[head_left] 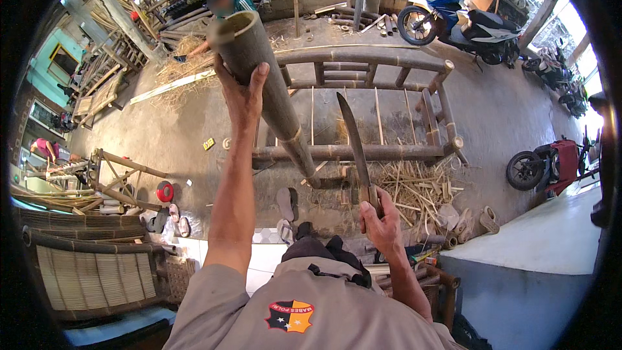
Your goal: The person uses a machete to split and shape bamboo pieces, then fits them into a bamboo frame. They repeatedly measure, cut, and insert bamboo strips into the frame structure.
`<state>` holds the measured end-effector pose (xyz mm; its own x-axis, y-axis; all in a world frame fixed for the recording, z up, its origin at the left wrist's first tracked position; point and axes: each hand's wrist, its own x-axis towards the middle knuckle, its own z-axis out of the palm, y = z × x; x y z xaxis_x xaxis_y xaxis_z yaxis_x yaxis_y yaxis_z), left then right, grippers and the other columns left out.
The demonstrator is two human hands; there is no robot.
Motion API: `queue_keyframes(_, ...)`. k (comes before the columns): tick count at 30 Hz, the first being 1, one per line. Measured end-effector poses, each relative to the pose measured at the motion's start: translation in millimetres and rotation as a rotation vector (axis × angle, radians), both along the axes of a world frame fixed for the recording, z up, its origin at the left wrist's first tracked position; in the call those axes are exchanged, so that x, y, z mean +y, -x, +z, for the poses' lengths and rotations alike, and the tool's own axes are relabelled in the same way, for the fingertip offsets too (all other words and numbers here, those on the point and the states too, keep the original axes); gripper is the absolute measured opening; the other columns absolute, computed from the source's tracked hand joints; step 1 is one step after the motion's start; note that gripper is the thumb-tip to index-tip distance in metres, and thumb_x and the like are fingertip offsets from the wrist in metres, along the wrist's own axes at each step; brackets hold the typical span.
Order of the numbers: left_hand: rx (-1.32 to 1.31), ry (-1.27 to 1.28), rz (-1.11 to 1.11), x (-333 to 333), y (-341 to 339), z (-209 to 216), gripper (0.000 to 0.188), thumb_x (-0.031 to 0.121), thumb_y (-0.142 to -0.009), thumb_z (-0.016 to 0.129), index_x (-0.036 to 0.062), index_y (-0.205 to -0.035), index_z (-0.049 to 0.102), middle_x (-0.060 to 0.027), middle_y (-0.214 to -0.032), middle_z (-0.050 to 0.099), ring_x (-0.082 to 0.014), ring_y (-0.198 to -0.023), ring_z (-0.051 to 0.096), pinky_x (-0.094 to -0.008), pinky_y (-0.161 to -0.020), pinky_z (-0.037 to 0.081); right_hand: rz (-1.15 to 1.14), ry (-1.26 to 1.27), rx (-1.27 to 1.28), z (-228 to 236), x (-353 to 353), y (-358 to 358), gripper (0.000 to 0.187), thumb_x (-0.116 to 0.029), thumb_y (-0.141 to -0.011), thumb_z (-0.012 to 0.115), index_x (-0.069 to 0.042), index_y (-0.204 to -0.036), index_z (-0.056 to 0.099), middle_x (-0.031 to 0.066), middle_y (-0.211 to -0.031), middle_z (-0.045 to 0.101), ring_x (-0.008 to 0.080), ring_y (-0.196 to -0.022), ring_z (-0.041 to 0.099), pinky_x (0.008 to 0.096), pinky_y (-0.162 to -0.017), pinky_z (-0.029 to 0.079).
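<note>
Well to the left of the bamboo pole (285, 113), near the lower edge of the view, is a pale slatted panel (94, 279). Nearer the pole, a round red thing (165, 191) lies on the floor, with straw (175, 98) farther off and a small yellow block (208, 144) on the floor on that same side. Beyond the pole's open upper end, another person's green sleeve (243, 3) shows. The left hand (243, 91) is clamped around the pole near that end, thumb on its near face. The pole slants down and to the right; whether its lower end touches the floor, I cannot tell. Sandals (285, 204) lie just left of that end. Right of the pole, a bamboo frame (356, 151) stretches across the floor. Apart from the left, the right hand (381, 221) is closed on the handle of a long knife (354, 136), blade pointing up beside the pole. Farther right of the pole come wood strips (418, 194), a blue-and-white scooter (466, 26) and a red motorbike (565, 165).
</note>
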<state>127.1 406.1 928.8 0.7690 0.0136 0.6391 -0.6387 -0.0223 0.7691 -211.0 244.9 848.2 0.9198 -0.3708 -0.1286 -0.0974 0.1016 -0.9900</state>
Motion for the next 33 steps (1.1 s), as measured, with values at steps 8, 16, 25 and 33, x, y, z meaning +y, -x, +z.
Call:
queue_keyframes(8,-0.426,-0.580,0.184,1,-43,44,0.102,0.035,-0.082,0.083,0.0137,-0.158,0.018,-0.0258,-0.149,0.027,-0.0444,-0.141,0.032,-0.0558,-0.108,0.045,-0.018,0.024,0.093,-16,9,7,0.045,-0.027,-0.102,0.063,-0.001,-0.138,0.051,-0.0007,-0.076,0.056,0.0084,-0.061,0.051,0.0285,-0.055,0.044)
queue_keyframes(16,-0.513,-0.661,0.235,3,-50,72,0.059,0.034,-0.083,0.080,0.0059,-0.125,0.049,-0.0211,-0.137,0.043,-0.0417,-0.125,0.054,-0.0509,-0.097,0.052,-0.036,0.000,0.112,-14,11,9,0.046,-0.024,-0.102,0.063,0.000,-0.139,0.050,0.0003,-0.075,0.058,0.0088,-0.061,0.053,0.0291,-0.054,0.044)
queue_keyframes(25,-0.326,-0.624,-0.108,9,-22,100,0.028,0.030,-0.106,0.056,0.0029,-0.110,0.065,-0.0136,-0.103,0.066,-0.0261,-0.098,0.065,-0.0365,-0.089,0.049,-0.019,0.090,0.019,13,9,-13,0.051,-0.021,-0.101,0.063,-0.003,-0.146,0.047,0.0023,-0.080,0.061,0.0092,-0.063,0.055,0.0286,-0.058,0.048)
queue_keyframes(33,-0.308,-0.503,-0.252,10,-3,97,0.021,0.021,-0.100,0.064,0.0003,-0.103,0.064,-0.0125,-0.120,0.065,-0.0246,-0.113,0.061,-0.0378,-0.095,0.048,0.052,0.283,-0.097,63,5,-38,0.059,-0.022,-0.100,0.065,-0.006,-0.151,0.041,0.0081,-0.086,0.067,0.0150,-0.073,0.062,0.0329,-0.068,0.052)
